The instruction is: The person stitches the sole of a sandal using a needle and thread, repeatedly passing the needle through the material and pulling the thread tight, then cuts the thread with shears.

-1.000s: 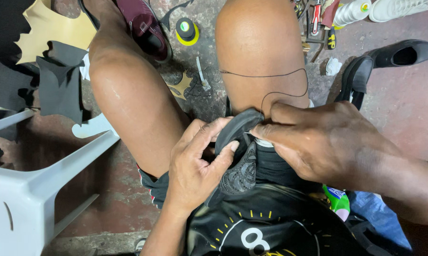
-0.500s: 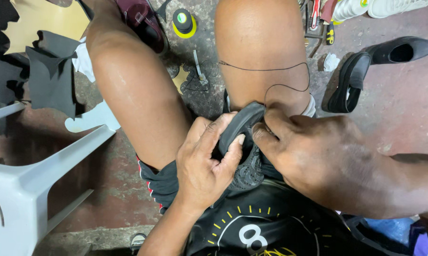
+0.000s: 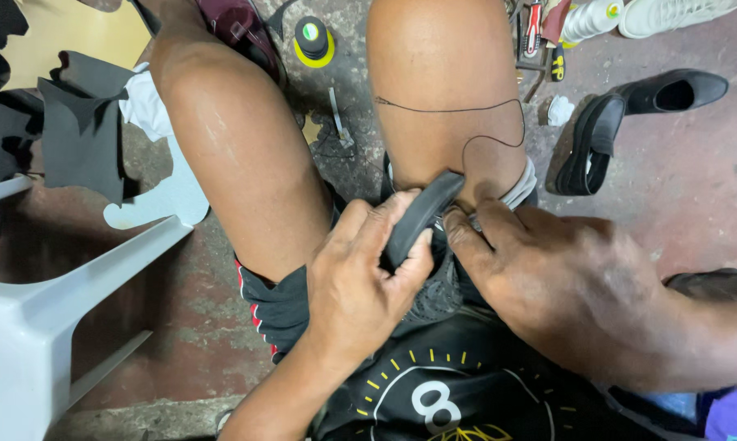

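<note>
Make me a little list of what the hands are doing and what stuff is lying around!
left hand: grips the black shoe piece, thumb pressed on it
right hand: fingertips at the piece's edge, by the knee
thread: thin dark thread curls over the right knee
floor, right: black shoe with a loose black sole beside it
floor, top: small black and yellow spool
left side: grey plastic chair, dark cut scraps

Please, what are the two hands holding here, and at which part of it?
Both grip one black shoe part, seemingly a sole, on the lap. The left hand wraps its lower end, thumb against the edge. The right hand pinches its right side near the middle.
</note>
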